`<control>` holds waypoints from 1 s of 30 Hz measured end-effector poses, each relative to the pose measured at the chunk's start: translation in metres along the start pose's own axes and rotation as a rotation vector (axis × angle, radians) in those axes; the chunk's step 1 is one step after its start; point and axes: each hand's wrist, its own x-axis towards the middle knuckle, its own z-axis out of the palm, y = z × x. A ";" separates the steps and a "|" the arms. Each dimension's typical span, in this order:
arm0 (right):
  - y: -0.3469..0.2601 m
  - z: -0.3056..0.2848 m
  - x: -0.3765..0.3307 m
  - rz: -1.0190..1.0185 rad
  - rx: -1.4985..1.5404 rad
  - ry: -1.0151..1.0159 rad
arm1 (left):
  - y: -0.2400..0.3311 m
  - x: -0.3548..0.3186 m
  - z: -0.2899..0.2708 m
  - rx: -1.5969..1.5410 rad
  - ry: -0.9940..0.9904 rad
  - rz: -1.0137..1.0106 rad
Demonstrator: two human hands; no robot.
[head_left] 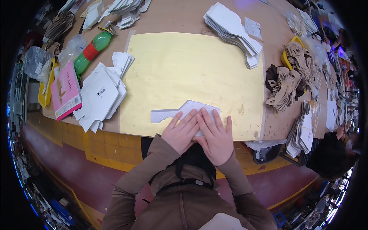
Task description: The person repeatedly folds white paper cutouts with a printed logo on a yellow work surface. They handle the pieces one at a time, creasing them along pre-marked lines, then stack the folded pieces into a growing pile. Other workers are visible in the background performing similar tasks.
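Note:
A pale, flat cut piece [190, 105] with a narrow arm and a wider angled end lies near the front edge of a yellow sheet [184, 69]. My left hand [180, 132] rests flat on it with fingers stretched out. Beside it, my right hand [216, 138] presses on the wider end, fingers spread, and the index fingers of both hands meet. Part of the piece's lower edge is hidden under my palms. I cannot tell whether it is one layer or more.
White shaped pieces lie stacked at the back right [234, 27] and on the left [99, 92]. By the left stack are a pink booklet [66, 90] and a green bottle [100, 41]. Beige strap pieces [283, 82] lie on the right. A person [327, 157] sits at the far right.

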 end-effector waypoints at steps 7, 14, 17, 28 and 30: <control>-0.001 0.009 -0.016 0.242 -0.122 -0.053 | 0.013 -0.005 0.008 0.067 0.097 -0.080; 0.004 -0.001 -0.002 0.081 0.016 -0.066 | 0.010 -0.009 0.021 0.030 0.183 -0.099; 0.015 0.004 0.015 0.011 -0.298 -0.056 | 0.010 -0.010 0.023 0.048 0.167 -0.089; 0.036 0.007 0.018 0.039 0.256 0.228 | 0.010 -0.028 0.019 -0.079 0.482 0.095; 0.039 0.004 0.017 0.077 0.394 0.308 | 0.009 -0.041 -0.005 -0.188 0.545 0.103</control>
